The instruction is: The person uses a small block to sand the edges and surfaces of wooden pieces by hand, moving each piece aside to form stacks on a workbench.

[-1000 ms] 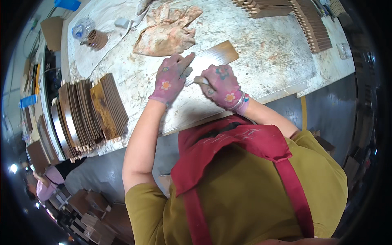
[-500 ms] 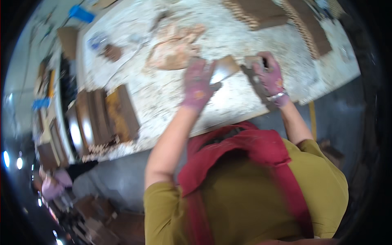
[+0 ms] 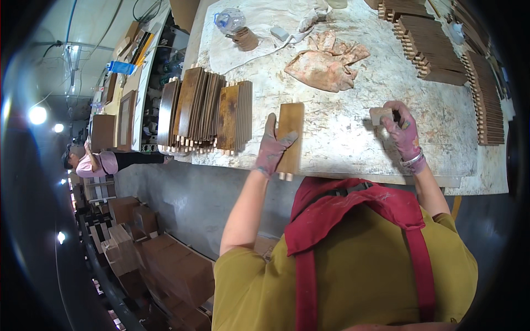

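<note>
My left hand [image 3: 271, 150], in a stained pink glove, grips the left edge of a brown wooden board [image 3: 290, 118] with its thumb across the face. The board points away from me near the table's front edge, short dowels sticking out of its near end. In my right hand [image 3: 406, 132], also gloved, is a small greyish-tan block [image 3: 380, 116], pinched above the tabletop to the right of the board. The fingers partly hide the block, and its exact kind is unclear.
Left of the board stand rows of doweled brown boards [image 3: 201, 110]. More stacked boards [image 3: 433, 49] lie at the far right. A stained cloth [image 3: 326, 63], a clear plastic jug [image 3: 229, 21] and a small pale block [image 3: 280, 33] rest on the worn white table [image 3: 342, 149]. Another person [image 3: 99, 164] stands far left.
My hands have moved apart. The board, earlier slanted between them, now stands lengthwise in my left hand, and my right hand has moved away with the small block. The view has shifted left.
</note>
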The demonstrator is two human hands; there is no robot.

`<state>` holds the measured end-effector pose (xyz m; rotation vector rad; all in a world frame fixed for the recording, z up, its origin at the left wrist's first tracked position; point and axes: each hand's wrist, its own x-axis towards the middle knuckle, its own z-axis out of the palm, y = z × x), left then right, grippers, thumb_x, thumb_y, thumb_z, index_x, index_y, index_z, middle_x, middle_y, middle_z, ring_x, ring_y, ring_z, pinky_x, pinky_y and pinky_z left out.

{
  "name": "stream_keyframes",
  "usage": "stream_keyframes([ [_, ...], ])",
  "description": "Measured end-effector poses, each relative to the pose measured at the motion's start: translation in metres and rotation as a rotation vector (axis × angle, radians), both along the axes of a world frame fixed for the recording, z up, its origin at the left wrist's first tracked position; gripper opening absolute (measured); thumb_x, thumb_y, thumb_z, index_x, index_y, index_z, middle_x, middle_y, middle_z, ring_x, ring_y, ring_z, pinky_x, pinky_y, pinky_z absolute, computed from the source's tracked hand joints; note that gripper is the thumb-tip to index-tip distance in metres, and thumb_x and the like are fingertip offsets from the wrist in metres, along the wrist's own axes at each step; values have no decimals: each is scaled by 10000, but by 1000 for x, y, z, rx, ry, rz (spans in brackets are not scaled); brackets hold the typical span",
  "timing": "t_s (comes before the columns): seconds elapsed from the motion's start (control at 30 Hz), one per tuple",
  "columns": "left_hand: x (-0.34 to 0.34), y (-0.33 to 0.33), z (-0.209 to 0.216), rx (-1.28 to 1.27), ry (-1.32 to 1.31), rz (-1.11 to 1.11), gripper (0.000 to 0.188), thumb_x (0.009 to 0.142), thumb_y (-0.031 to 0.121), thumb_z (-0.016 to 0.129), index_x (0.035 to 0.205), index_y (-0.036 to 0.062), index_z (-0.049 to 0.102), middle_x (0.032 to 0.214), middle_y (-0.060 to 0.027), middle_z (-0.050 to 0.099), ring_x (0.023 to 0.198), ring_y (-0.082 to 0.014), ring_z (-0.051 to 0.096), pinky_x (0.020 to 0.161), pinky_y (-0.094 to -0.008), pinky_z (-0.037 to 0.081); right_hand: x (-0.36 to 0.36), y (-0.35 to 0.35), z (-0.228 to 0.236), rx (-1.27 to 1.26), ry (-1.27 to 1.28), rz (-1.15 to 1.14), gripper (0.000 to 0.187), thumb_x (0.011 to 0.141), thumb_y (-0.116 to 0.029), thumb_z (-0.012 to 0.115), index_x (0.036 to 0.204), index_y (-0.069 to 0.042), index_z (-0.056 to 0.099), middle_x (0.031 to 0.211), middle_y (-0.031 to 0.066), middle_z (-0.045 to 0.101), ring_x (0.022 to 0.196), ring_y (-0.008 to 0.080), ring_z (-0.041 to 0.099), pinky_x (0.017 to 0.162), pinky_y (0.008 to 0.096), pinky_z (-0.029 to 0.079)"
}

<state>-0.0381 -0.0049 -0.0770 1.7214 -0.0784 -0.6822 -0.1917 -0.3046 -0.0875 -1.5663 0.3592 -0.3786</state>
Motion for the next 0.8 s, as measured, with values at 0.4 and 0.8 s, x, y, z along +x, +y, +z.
stream_keyframes([
  [0.4, 50, 45, 59, 1396, -1325, -193, 479, 891, 229, 619, 1341, 113, 503, 1139, -123, 558, 922, -272, 603, 723, -363, 533, -13, -3, -3, -50, 55, 55, 335, 855, -242, 675, 1098, -43, 558, 919, 34, 592, 880, 131, 566, 801, 275, 460],
  [0.8, 15, 120, 51, 1262, -1205, -388, 679, 783, 183, 731, 1404, 199, 456, 1396, -88, 443, 1266, -301, 463, 963, -425, 465, -13, 2, -15, 4, 74, 97, 336, 871, -254, 678, 1102, -37, 565, 905, 29, 600, 841, 106, 551, 760, 259, 456],
])
